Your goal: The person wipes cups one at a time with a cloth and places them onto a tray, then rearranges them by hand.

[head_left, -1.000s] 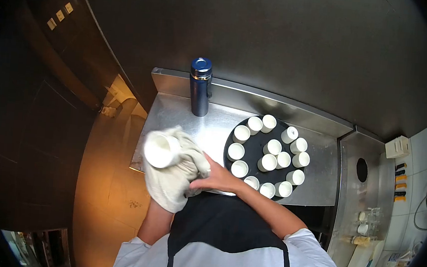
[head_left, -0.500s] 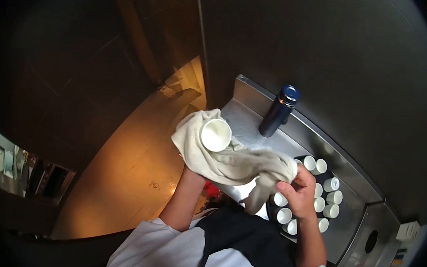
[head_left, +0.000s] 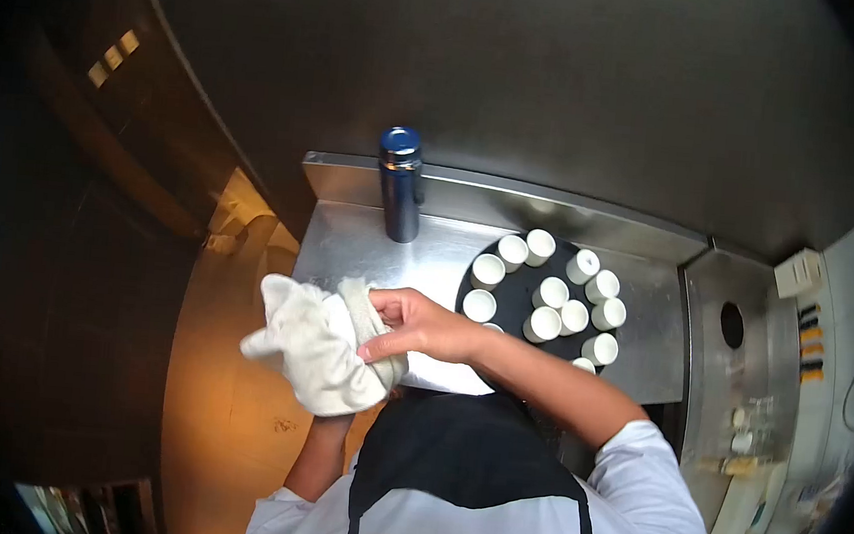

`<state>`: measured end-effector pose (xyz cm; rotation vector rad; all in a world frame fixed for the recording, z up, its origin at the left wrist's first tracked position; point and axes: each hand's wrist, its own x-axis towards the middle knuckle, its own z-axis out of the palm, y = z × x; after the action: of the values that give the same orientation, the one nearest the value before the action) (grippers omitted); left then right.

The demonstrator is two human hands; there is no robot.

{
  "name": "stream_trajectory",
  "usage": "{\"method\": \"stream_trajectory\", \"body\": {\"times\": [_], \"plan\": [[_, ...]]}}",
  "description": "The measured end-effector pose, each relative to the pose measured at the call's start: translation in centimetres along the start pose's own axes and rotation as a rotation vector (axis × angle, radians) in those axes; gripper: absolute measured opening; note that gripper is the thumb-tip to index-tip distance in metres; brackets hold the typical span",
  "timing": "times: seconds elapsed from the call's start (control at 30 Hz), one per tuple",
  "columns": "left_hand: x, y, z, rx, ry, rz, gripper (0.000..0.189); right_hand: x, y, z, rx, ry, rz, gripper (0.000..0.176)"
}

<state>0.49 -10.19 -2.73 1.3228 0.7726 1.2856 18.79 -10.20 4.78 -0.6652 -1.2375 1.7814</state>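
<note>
An off-white cloth point(head_left: 314, 359) is bunched over my left hand, hiding its fingers; only the wrist point(head_left: 332, 430) shows below it. The cloth wraps around a white cup point(head_left: 340, 318), of which just a smooth sliver seems to show. From the right, my right hand point(head_left: 417, 327) pinches the cloth's edge between thumb and fingers. Beside my right forearm, several white cups point(head_left: 550, 293) stand on a round black tray point(head_left: 512, 299).
The tray rests on a steel counter point(head_left: 343, 250) with a raised back edge. A dark blue thermos flask point(head_left: 400, 195) stands at its back left. To the right is a steel unit with a dark round hole point(head_left: 732, 325). Brown floor point(head_left: 227, 392) lies to the left.
The view has turned right toward the tray. My right hand has moved in from the cloth's far end to the bundle on my left hand. The cup's open mouth is now covered.
</note>
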Motion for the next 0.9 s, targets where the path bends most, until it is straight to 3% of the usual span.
{"method": "stream_trajectory", "body": {"times": [0.03,0.1,0.13,0.17,0.23,0.33,0.43,0.47,0.57,0.6,0.7,0.73,0.77,0.8,0.83,0.87,0.9], "plan": [[-0.1,-0.2,-0.3,-0.003,0.002,-0.016,0.047,-0.3,-0.8,-0.3,0.013,-0.046,0.054,0.042],[0.3,-0.2,-1.0,-0.085,0.029,-0.084,0.048,-0.9,-0.7,0.2,-0.538,-0.003,-0.083,0.036],[0.9,-0.2,-1.5,-0.166,0.044,-0.151,0.048,-1.5,-1.3,0.8,-1.055,0.024,-0.201,0.029],[1.6,-0.1,-2.1,-0.243,0.048,-0.219,0.049,-1.9,-1.5,1.5,-1.210,0.000,-0.342,0.027],[2.8,0.2,-3.0,-0.302,0.033,-0.317,0.050,-1.8,0.0,1.8,-1.373,-0.032,-0.273,0.024],[2.2,0.1,-2.8,-0.125,-0.024,-0.199,0.051,-2.3,1.7,1.8,-1.192,0.132,-0.354,0.023],[0.5,-0.2,-1.9,0.141,-0.076,0.045,0.051,-2.0,1.6,1.7,0.161,0.087,-0.105,0.027],[0.1,-0.4,-2.2,0.134,-0.089,0.041,0.051,-2.6,1.2,1.6,0.344,0.055,-0.034,0.033],[1.2,-1.3,-3.7,-0.110,-0.142,-0.174,0.051,-3.4,0.6,1.9,-0.916,0.144,-0.305,0.032],[1.8,-1.3,-3.9,-0.209,-0.151,-0.258,0.051,-3.6,0.1,2.5,-1.190,0.145,-0.410,0.026],[3.5,-0.9,-3.6,-0.383,-0.111,-0.366,0.052,-3.3,2.9,1.3,-1.307,0.102,-0.335,0.024],[3.5,-0.3,-3.8,-0.114,-0.258,-0.178,0.050,-3.6,3.2,1.4,-1.219,0.103,-0.199,0.024],[3.4,0.4,-4.1,0.140,-0.349,0.039,0.048,-3.8,3.4,1.4,-0.892,0.114,-0.156,0.026],[2.0,1.6,-1.2,0.311,-0.253,0.151,0.047,-3.9,3.3,1.3,-0.564,0.113,-0.108,0.029],[1.6,2.0,-0.5,0.327,-0.189,0.138,0.046,-3.8,3.3,1.1,-0.234,0.103,-0.055,0.033],[1.2,2.3,0.3,0.343,-0.125,0.123,0.044,-3.9,4.0,0.8,0.490,0.012,0.024,0.043],[1.2,1.4,-0.2,0.194,-0.093,-0.009,0.043,-4.5,3.4,0.4,0.555,-0.048,0.042,0.044]]}}
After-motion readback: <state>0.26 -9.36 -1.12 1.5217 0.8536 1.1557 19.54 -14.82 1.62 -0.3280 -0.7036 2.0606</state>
